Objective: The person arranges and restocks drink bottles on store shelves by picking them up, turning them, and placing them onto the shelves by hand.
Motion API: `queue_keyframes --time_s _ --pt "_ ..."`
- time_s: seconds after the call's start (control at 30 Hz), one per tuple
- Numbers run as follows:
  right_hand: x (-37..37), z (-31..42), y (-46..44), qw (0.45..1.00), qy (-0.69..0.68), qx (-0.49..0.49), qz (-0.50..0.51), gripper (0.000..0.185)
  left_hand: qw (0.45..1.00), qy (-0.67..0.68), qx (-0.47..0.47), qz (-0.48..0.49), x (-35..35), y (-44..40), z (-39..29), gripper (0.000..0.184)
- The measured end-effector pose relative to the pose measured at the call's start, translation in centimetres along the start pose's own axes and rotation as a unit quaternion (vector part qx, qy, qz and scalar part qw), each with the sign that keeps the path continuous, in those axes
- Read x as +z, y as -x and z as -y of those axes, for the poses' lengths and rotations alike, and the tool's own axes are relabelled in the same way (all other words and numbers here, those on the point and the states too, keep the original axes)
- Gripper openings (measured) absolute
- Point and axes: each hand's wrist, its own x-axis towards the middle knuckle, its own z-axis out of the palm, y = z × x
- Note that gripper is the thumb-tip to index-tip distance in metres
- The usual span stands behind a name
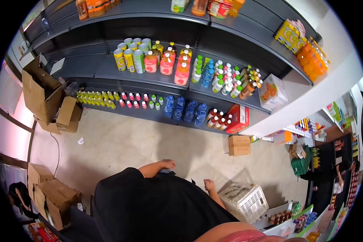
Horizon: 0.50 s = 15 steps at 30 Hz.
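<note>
My left hand [168, 163] hangs in front of my black shirt over the floor, its fingers curled; whether it holds anything is too small to tell. To the right, my right hand [209, 184] is also curled, near a white plastic crate [246, 199], and nothing can be made out in it. Neither hand touches the shelves. Ahead, the middle shelf [82, 66] bears yellow and green cans [129, 59], pink-labelled bottles [182, 72] and a blue bottle [207, 74]. Large blue bottles [178, 109] stand on the bottom shelf.
Opened cardboard boxes [40, 92] stand at the left, more boxes [58, 197] at the lower left. A small carton [239, 145] sits on the floor before the shelves. One person [336, 169] is at the far right, another [22, 199] at the far left.
</note>
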Motion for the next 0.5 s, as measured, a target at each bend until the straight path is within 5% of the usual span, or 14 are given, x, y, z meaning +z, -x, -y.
queue_keyframes --time_s 0.17,0.23,0.3,0.37,0.43,0.5 --pt "4.4 7.7 -1.6 0.994 -0.027 0.098 0.033 0.025 0.992 -0.041 -0.071 -0.094 -6.2 4.2 7.7 0.031" --pt "4.4 10.6 -2.9 0.996 -0.013 0.06 0.059 0.027 0.953 -0.296 -0.057 -0.029 -7.1 4.9 12.3 0.025" --pt "4.3 12.3 -4.2 0.995 0.016 0.006 0.098 0.028 0.952 -0.176 -0.244 0.063 -8.7 6.8 12.8 0.026" --pt "4.5 13.5 -6.4 0.992 0.031 0.002 0.121 0.027 0.903 -0.318 -0.2 0.209 -9.6 7.8 14.0 0.051" --pt "3.9 14.8 -8.6 0.987 0.06 0.017 0.15 0.027 0.957 -0.227 -0.171 0.054 -8.6 8.5 14.1 0.033" --pt "3.2 17.1 -11.2 0.985 0.053 0.025 0.164 0.028 0.965 -0.258 -0.047 0.004 -8.0 8.2 13.1 0.027"
